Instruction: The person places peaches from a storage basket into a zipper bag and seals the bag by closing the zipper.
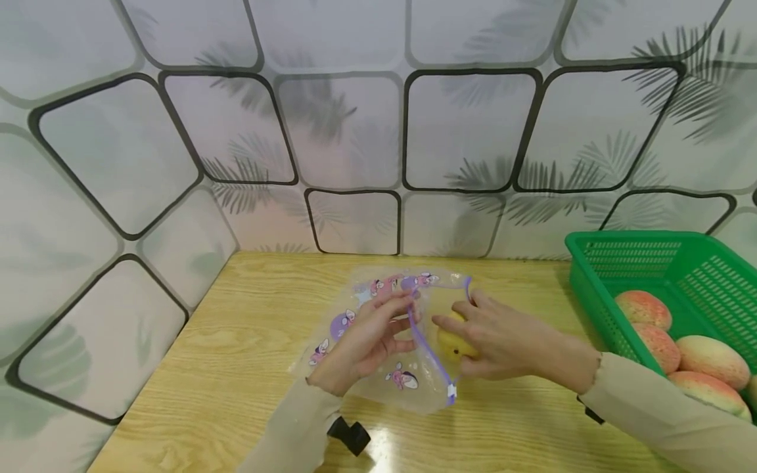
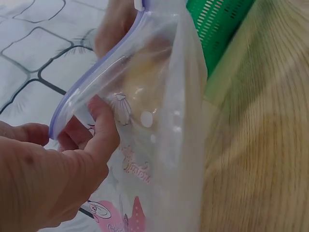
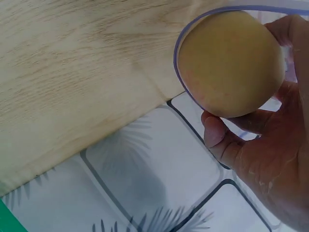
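A clear zip bag (image 1: 422,391) printed with pink and purple cartoon figures lies on the table, its purple zip edge (image 1: 434,360) spread apart toward the right. My left hand (image 1: 372,335) pinches that edge between thumb and fingers, as the left wrist view also shows. At the bag's mouth, my right hand (image 1: 505,338) grips a round yellow fruit (image 3: 231,63), fingers curled about its side. The purple rim curves around the fruit in the right wrist view. Through the plastic the fruit (image 2: 145,82) looks blurred in the left wrist view. A white slider (image 1: 452,390) sits at the zip's near end.
To the right stands a green plastic basket (image 1: 597,282) holding several red-and-yellow fruits (image 1: 643,310). The wooden table (image 1: 195,374) meets a patterned cloth wall (image 1: 355,131) at the back and left.
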The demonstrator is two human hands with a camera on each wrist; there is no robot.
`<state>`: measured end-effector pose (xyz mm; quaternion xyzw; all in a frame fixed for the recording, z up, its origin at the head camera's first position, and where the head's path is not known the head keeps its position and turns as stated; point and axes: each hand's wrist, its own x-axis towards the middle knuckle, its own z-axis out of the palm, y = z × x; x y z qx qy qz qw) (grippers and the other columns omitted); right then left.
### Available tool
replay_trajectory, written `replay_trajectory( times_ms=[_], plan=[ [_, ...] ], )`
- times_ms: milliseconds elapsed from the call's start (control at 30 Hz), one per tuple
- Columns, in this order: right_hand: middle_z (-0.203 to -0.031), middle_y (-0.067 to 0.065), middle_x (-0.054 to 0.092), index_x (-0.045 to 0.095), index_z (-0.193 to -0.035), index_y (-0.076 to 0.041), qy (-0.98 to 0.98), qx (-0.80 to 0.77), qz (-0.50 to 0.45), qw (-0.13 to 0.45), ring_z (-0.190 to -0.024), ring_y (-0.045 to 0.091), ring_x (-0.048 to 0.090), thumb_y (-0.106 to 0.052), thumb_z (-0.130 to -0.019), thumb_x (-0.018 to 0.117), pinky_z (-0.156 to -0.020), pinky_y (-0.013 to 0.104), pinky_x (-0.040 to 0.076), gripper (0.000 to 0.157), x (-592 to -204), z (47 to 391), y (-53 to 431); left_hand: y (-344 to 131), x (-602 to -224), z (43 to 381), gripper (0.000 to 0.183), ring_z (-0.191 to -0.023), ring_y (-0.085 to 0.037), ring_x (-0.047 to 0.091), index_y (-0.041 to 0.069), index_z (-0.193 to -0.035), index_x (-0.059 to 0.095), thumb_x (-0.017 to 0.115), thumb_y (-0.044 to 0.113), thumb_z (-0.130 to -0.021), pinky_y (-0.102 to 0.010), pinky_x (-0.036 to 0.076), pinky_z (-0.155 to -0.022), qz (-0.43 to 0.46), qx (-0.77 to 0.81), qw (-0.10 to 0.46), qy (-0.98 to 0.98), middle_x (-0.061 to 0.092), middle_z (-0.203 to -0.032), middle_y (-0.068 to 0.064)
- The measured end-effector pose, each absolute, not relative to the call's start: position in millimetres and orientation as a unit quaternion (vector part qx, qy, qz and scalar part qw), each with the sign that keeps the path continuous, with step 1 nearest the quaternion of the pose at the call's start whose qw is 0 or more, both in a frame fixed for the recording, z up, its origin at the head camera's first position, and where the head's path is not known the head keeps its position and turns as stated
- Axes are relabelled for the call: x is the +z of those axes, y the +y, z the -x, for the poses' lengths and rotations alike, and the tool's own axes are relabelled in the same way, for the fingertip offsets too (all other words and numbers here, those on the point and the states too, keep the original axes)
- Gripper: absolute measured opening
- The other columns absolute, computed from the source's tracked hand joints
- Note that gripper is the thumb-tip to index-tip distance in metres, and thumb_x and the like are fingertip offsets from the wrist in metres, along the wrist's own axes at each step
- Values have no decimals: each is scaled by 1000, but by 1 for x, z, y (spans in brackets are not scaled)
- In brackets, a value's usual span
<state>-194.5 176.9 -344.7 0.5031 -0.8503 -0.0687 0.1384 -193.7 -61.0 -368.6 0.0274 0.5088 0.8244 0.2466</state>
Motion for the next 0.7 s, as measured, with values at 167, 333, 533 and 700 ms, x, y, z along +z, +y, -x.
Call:
replay_trajectory(
  times_ms=[167,333,533,700],
  plan=[
    [-82,6,66,66,-127,-6,-883,-34,-455,111,-71,17,50,-39,-87,68,-68,33,44,52,-349,198,175,-64,-368,192,17,-81,-8,58,13,-118,60,47,20,-109,-28,59,-75,-34,845,258,468,62,-85,6],
    [-74,6,61,66,-116,-6,-895,-62,-423,126,-69,22,50,-53,-89,68,-62,34,46,54,-351,200,172,-65,-368,190,20,-80,-7,57,15,-123,59,46,19,-109,-29,56,-77,-25,856,266,443,63,-84,6],
    [-76,5,60,68,-110,-10,-892,-112,-406,162,-67,21,48,-63,-78,73,-54,32,44,62,-348,200,170,-70,-364,190,20,-82,-8,56,15,-119,65,49,21,-108,-32,60,-78,-23,851,251,460,61,-87,6],
    [-94,11,69,67,-121,-10,-897,-115,-387,178,-78,27,58,-68,-74,74,-61,40,53,76,-337,201,168,-76,-357,193,18,-85,-8,58,16,-105,65,49,23,-109,-32,62,-77,-12,850,238,471,59,-88,6]
  ],
)
